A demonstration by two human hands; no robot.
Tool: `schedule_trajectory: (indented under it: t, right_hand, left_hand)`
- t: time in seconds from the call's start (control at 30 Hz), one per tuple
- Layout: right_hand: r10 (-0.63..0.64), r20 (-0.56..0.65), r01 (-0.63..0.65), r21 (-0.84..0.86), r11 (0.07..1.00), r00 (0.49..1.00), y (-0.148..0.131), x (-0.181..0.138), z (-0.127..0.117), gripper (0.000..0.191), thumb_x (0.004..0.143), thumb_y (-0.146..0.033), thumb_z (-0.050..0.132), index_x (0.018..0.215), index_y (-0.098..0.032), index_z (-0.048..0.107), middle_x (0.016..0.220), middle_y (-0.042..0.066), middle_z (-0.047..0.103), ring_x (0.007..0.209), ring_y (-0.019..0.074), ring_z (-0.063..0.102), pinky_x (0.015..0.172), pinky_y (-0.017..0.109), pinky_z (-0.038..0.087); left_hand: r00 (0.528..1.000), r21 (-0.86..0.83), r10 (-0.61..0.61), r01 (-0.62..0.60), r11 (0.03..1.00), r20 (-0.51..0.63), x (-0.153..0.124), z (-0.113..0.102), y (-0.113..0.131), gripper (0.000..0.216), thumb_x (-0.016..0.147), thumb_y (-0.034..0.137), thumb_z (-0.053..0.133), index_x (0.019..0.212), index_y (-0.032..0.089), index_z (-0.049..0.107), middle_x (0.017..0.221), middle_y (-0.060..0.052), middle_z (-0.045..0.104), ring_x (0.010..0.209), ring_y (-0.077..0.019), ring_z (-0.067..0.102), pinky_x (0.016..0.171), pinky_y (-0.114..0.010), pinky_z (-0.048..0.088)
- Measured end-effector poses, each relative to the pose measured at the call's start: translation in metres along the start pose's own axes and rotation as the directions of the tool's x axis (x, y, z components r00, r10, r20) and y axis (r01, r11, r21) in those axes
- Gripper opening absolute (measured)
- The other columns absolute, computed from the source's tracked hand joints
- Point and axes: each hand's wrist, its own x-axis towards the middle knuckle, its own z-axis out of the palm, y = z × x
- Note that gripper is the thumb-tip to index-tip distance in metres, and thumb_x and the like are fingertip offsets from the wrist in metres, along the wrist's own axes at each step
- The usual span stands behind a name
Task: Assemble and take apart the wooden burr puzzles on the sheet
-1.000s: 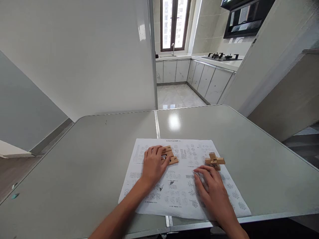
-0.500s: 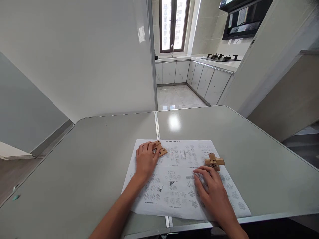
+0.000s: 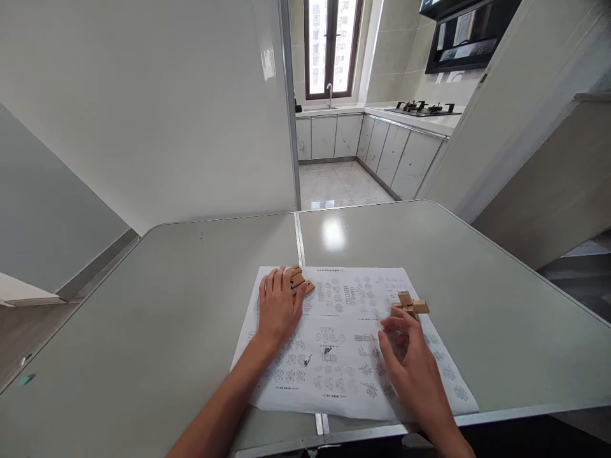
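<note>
Left fingers (image 3: 277, 282) over blocks (image 3: 297, 277), grip unclear; right fingers (image 3: 403, 324) apart near wooden cross (image 3: 420, 306); tabletop (image 3: 382, 235) beyond edges of paper (image 3: 350, 318).

- Flat pieces (image 3: 298, 280): light wood, smooth
- Cross-shaped block (image 3: 411, 306): pale wood, smooth-faced
- Sheet (image 3: 351, 356): white paper, matt, faintly rippled
- Tabletop (image 3: 191, 318): smooth, semi-glossy, mirroring a bright patch of light
- Seam strip (image 3: 299, 238): silvery metal
- Tall panel (image 3: 200, 114): smooth, glossy
- Cabinet fronts (image 3: 323, 137): marble-veined, smooth
- Floor (image 3: 337, 181): polished, reflective tile

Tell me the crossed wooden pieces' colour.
The crossed wooden pieces are light tan; see the head view.
</note>
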Motion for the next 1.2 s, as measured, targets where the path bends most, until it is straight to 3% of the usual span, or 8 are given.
schedule_trajectory:
  t: [0.07, 0.2, 0.5, 0.93, 1.2]
  right_hand:
    - [0.019, -0.028, -0.017, 0.066, 0.998, 0.999, 0.000, 0.001, -0.001, 0.052, 0.099, -0.050, 0.056, 0.145, -0.027, 0.045, 0.126, 0.010, 0.066, 0.105, 0.0274, 0.067, 0.086, 0.042, 0.056]
    - [0.052, -0.051, -0.045, 0.137, 0.990, 0.997, -0.002, 0.002, -0.002, 0.057, 0.098, -0.050, 0.058, 0.147, -0.026, 0.041, 0.123, 0.010, 0.069, 0.110, 0.0282, 0.067, 0.092, 0.043, 0.055]
    - [0.080, -0.080, -0.072, 0.099, 0.992, 0.994, -0.003, 0.003, -0.001, 0.060, 0.097, -0.050, 0.058, 0.148, -0.026, 0.038, 0.114, 0.008, 0.072, 0.102, 0.0274, 0.069, 0.091, 0.043, 0.054]
    - [0.110, -0.093, -0.094, 0.163, 0.982, 0.990, -0.003, 0.004, -0.003, 0.073, 0.096, -0.050, 0.059, 0.158, -0.027, 0.028, 0.114, 0.007, 0.072, 0.105, 0.0273, 0.068, 0.093, 0.042, 0.052]
    - [0.109, -0.071, -0.101, 0.116, 0.988, 0.991, -0.004, 0.003, -0.004, 0.058, 0.096, -0.050, 0.058, 0.148, -0.027, 0.043, 0.113, 0.006, 0.074, 0.103, 0.0273, 0.069, 0.093, 0.042, 0.051]
  left_hand:
    - [0.998, -0.025, 0.065, -0.065, 0.998, 0.005, -0.001, -0.003, 0.004, 0.035, 0.106, 0.040, 0.050, 0.137, 0.024, 0.052, 0.147, -0.012, 0.057, 0.145, -0.0342, 0.044, 0.121, -0.061, 0.032]
    - [0.966, -0.153, 0.248, -0.236, 0.960, 0.069, -0.004, -0.012, 0.016, 0.031, 0.105, 0.033, 0.053, 0.135, 0.023, 0.051, 0.150, -0.012, 0.055, 0.150, -0.0316, 0.039, 0.120, -0.056, 0.040]
    - [0.807, -0.359, 0.554, -0.465, 0.809, 0.204, -0.017, -0.022, 0.040, 0.035, 0.104, 0.032, 0.056, 0.138, 0.026, 0.050, 0.147, -0.011, 0.059, 0.140, -0.0268, 0.054, 0.116, -0.051, 0.048]
    - [0.787, -0.419, 0.546, -0.410, 0.810, 0.286, -0.018, -0.022, 0.042, 0.030, 0.103, 0.028, 0.055, 0.133, 0.025, 0.052, 0.135, -0.008, 0.067, 0.129, -0.0249, 0.062, 0.110, -0.046, 0.052]
    - [0.788, -0.418, 0.541, -0.403, 0.814, 0.293, -0.018, -0.023, 0.043, 0.029, 0.103, 0.027, 0.055, 0.132, 0.025, 0.052, 0.134, -0.008, 0.066, 0.128, -0.0251, 0.062, 0.109, -0.046, 0.052]
